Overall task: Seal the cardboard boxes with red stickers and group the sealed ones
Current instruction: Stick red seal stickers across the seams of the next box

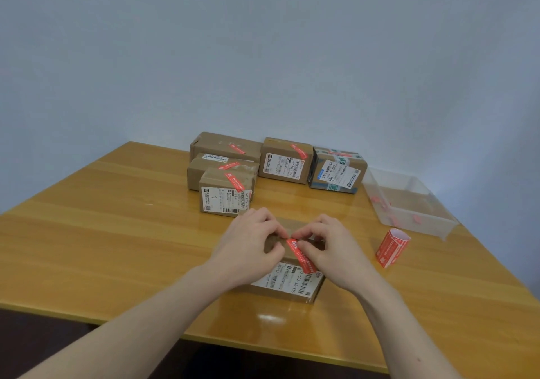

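A cardboard box (287,283) with a white shipping label lies near the table's front middle. A red sticker (301,256) runs diagonally across its top and down the front. My left hand (251,241) rests on the box's left side, its fingertips at the sticker's upper end. My right hand (330,245) lies over the right side, fingers curled and pressing on the sticker. Behind stand several brown boxes with red stickers, among them the nearest one (225,194), one further back (285,161) and a taped one (339,171).
A roll of red stickers (391,247) stands to the right of the box. A clear plastic bin (409,200) with a few red scraps sits at the back right. The wooden table (117,232) meets a pale wall behind.
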